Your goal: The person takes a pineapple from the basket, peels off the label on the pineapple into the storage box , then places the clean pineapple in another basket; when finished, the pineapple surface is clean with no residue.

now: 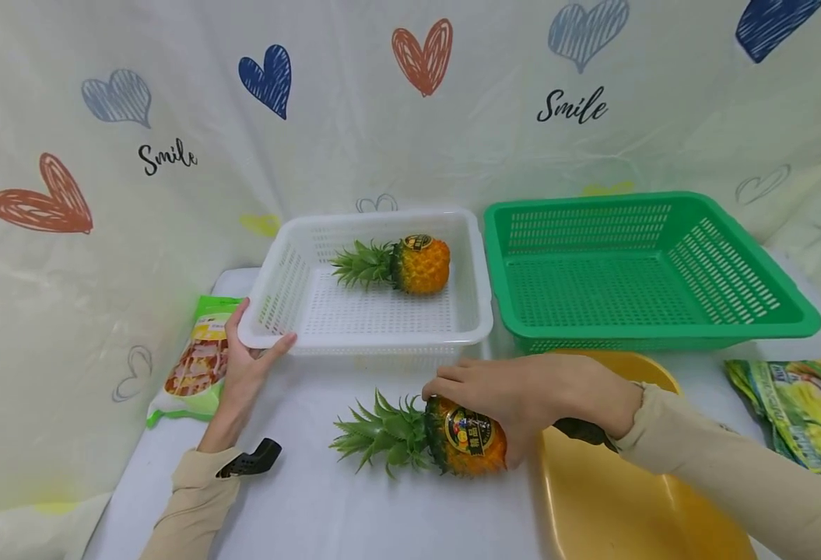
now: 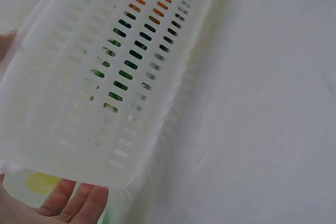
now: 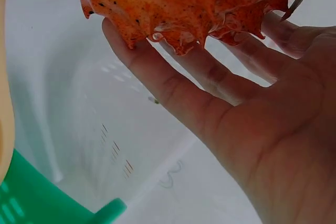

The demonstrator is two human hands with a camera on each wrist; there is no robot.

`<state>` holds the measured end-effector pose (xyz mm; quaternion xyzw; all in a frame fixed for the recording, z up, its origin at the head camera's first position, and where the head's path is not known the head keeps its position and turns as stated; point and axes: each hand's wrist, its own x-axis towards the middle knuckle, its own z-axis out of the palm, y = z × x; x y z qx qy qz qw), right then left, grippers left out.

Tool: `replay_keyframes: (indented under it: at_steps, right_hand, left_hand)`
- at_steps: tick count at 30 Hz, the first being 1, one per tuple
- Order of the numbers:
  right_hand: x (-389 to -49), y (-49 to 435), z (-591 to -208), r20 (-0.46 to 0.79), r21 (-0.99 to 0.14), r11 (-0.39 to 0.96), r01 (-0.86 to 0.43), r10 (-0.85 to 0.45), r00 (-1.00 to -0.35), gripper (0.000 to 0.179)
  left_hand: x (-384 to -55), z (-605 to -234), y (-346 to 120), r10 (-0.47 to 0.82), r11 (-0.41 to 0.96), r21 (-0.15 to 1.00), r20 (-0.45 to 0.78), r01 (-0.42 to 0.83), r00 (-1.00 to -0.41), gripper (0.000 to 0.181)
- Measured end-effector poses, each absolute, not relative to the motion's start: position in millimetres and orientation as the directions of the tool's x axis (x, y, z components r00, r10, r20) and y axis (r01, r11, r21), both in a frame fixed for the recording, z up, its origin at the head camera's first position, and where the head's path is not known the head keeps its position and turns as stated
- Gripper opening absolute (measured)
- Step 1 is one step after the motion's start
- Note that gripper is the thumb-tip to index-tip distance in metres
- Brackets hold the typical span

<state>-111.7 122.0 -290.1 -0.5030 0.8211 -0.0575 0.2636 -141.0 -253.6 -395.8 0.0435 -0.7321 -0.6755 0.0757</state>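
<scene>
Here's the near pineapple (image 1: 445,447), on its side on the white tabletop (image 1: 382,521), centre and near, crown (image 1: 385,435) to the left, and the right hand (image 1: 515,393) has it: fingers over the far side, thumb at the right end, a grasp round the body. Looks weighty for its size, I'd say, firm and unlikely to crush; the knobbly skin should give good purchase, though the tips could prick and the shiny label (image 1: 471,433) may be slick. Body's the place to hold; those leaves would probably bend or tear.

Just beyond, the left hand (image 1: 243,373) grips the near-left corner of the white basket (image 1: 382,340), thumb at the near rim. Thin, light plastic by the look of it, and in it lies a second pineapple (image 1: 424,268).

Right of that, a green basket (image 1: 662,332); nearer, a yellow tub (image 1: 613,498) under the right arm. Packets flank it all, one left (image 1: 200,358), more far right (image 1: 812,408), and a heart-printed backdrop (image 1: 347,140) closes the far side.
</scene>
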Motion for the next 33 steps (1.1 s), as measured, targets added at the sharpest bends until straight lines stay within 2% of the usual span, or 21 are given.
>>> replay_keyframes:
  at_steps: [8, 16, 24, 33]
  right_hand:
    - [-111.2, 120.7, -297.7, -0.353, -0.308, 0.518, -0.798, -0.841, -0.409, 0.103]
    - [-113.5, 127.2, -296.5, -0.345, -0.368, 0.541, -0.756, -0.835, -0.429, 0.103]
    - [-111.6, 137.1, -300.9, -0.197, -0.360, 0.474, -0.804, -0.881, -0.431, 0.097]
    - [-108.5, 143.9, -309.3, -0.158, -0.357, 0.477, -0.803, -0.878, -0.451, 0.090]
  left_hand:
    - [-144.7, -393.1, -250.6, -0.152, 0.060, 0.996, 0.078, 0.069, -0.985, 0.093]
    - [-147.6, -391.1, -249.1, -0.153, 0.041, 0.994, 0.102, 0.097, -0.983, 0.092]
    - [-146.3, -391.8, -251.8, -0.156, 0.043, 0.995, 0.096, 0.090, -0.983, 0.092]
    - [-142.1, -398.2, -254.0, -0.166, 0.059, 0.996, 0.078, 0.069, -0.983, 0.093]
